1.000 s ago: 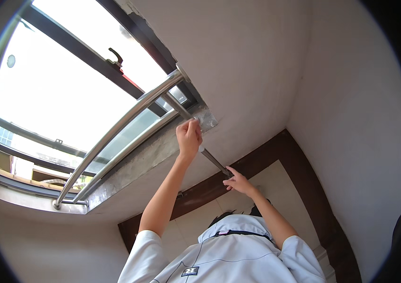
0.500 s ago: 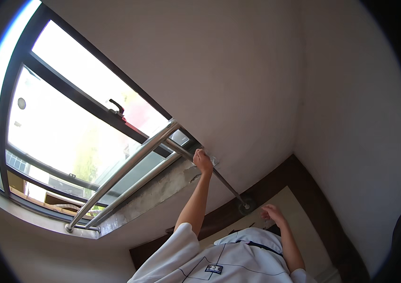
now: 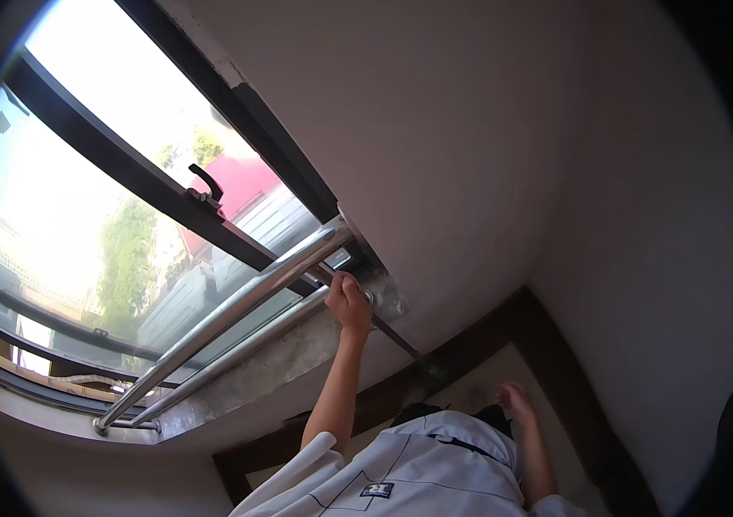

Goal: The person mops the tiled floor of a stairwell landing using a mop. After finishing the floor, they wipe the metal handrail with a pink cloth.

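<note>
My left hand (image 3: 349, 302) is closed around a thin metal pole (image 3: 397, 339), just beside the window railing. Its fingers are wrapped over the shaft. The pole slants down to the right, where a round dark end (image 3: 431, 367) sits near the brown floor border; blur hides what kind of head it is. The upper end passes close to the railing (image 3: 220, 317), and I cannot tell whether they touch. Beside my body, my right hand (image 3: 515, 401) hangs with loosely bent fingers, holding nothing that I can see.
A dark-framed window (image 3: 108, 155) with a black handle (image 3: 205, 183) fills the left side, behind the two-bar metal railing. Below the bars runs a worn stone sill (image 3: 272, 370). A pale wall (image 3: 453, 146) rises beside the window. Brown border (image 3: 556, 345) edges the light floor.
My view has shifted, so the window looks larger. My left hand, still on the pole, and the pole's round end appear further left. My right hand sits slightly lower and further right.
</note>
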Action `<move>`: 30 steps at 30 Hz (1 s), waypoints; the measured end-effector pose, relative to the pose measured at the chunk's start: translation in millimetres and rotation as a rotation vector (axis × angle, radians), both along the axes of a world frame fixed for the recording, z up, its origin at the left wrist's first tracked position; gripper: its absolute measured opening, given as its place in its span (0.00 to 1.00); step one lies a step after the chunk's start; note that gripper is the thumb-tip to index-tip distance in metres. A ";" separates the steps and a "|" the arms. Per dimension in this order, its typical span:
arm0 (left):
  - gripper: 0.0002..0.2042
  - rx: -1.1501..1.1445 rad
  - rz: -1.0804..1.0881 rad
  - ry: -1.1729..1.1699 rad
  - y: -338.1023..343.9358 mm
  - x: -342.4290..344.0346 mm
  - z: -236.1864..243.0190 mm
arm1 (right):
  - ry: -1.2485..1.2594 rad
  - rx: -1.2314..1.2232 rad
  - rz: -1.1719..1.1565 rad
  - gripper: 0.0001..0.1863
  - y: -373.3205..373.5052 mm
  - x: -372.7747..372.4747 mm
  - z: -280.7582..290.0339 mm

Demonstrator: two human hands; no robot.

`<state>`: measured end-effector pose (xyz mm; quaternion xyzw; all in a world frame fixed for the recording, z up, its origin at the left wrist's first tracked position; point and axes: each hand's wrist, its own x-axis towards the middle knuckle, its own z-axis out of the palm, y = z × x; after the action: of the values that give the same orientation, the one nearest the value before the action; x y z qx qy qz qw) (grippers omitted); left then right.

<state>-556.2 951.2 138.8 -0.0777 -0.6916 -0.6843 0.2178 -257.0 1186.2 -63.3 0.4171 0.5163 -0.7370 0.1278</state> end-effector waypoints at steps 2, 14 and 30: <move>0.10 -0.094 -0.092 0.043 0.9 -14.6 -2.3 | 0.006 0.046 -0.037 0.09 -12.4 -2.2 -11.9; 0.08 -0.292 -0.430 -0.130 -15.3 -28.3 -56.8 | -0.135 -0.007 -0.194 0.14 -161.6 -3.5 4.0; 0.05 -0.540 -1.215 -0.278 -95.7 55.7 -91.5 | -0.125 0.031 -0.508 0.13 -220.8 51.4 -6.5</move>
<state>-500.5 855.5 47.2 -0.4155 -0.6932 -0.4922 -0.3234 -205.6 965.4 -69.8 0.5801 0.3973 -0.7102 -0.0361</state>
